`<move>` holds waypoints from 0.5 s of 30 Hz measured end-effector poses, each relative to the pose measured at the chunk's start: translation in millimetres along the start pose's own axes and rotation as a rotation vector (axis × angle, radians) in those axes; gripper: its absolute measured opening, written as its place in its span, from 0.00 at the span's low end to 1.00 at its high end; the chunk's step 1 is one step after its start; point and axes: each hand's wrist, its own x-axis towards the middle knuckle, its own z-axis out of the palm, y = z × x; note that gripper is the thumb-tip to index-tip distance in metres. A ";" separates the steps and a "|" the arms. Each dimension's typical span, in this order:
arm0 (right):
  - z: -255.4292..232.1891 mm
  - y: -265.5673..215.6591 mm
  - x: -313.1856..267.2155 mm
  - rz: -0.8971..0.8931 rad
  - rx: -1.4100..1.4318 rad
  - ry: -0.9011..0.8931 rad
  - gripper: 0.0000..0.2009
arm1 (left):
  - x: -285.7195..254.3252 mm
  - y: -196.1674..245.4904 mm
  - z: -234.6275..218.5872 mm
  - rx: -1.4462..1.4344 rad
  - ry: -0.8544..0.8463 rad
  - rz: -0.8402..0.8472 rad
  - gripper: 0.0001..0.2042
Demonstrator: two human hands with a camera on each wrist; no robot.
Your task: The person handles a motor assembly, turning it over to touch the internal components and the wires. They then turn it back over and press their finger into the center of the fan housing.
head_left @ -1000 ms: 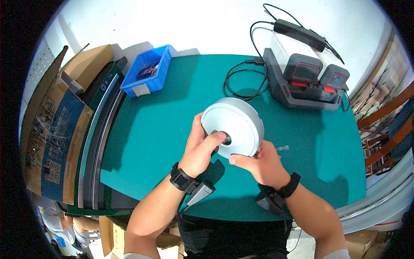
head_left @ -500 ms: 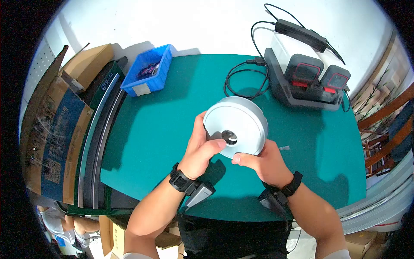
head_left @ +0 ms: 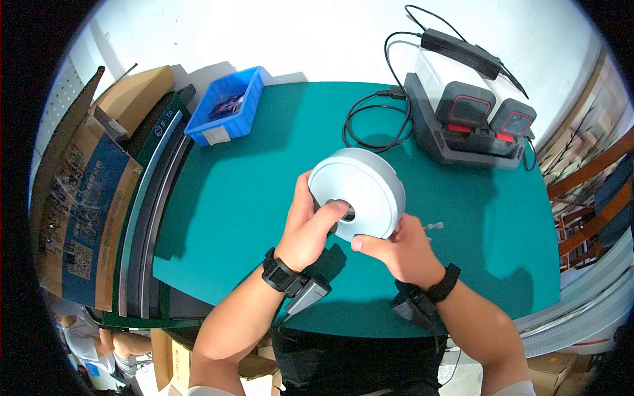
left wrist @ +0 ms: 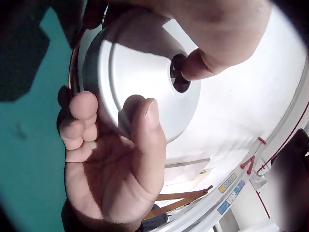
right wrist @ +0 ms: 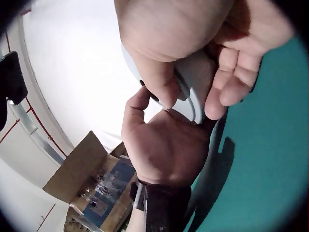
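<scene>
Both hands hold a round, light-grey housing (head_left: 370, 188) above the table, its shallow conical face with a central hole turned toward me. My left hand (head_left: 305, 231) grips its left side, with the thumb tip in the hole; the left wrist view shows that thumb (left wrist: 203, 65) dipping into the dark opening. On the lower right, my right hand (head_left: 415, 254) grips the rim, thumb on the face and fingers curled behind. A small pale connector (head_left: 434, 226) on thin wires sticks out past the right hand. The housing's far side is hidden.
On the green table (head_left: 251, 198) stand a blue bin (head_left: 228, 109) with small packets, at the back left, and a grey-and-white device (head_left: 462, 125) with a black cable (head_left: 376, 125), at the back right. Cardboard boxes (head_left: 86, 218) line the left side. A person (head_left: 89, 343) is at the lower left.
The left thumb slid back to the hole's edge half a second ago and is in the hole again now. The housing tilted with it, then returned to nearly its earlier angle.
</scene>
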 end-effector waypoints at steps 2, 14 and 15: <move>1.5 -3.4 -0.4 -0.001 0.002 -0.009 0.20 | 0.2 -2.0 0.1 0.005 0.012 0.048 0.29; -0.3 -3.9 -3.0 -0.020 -0.086 -0.027 0.18 | -0.4 -6.5 -1.8 0.015 -0.028 0.132 0.33; -0.9 -5.1 -3.0 -0.030 -0.139 -0.017 0.17 | 0.4 -4.8 -5.4 -0.088 -0.073 0.104 0.34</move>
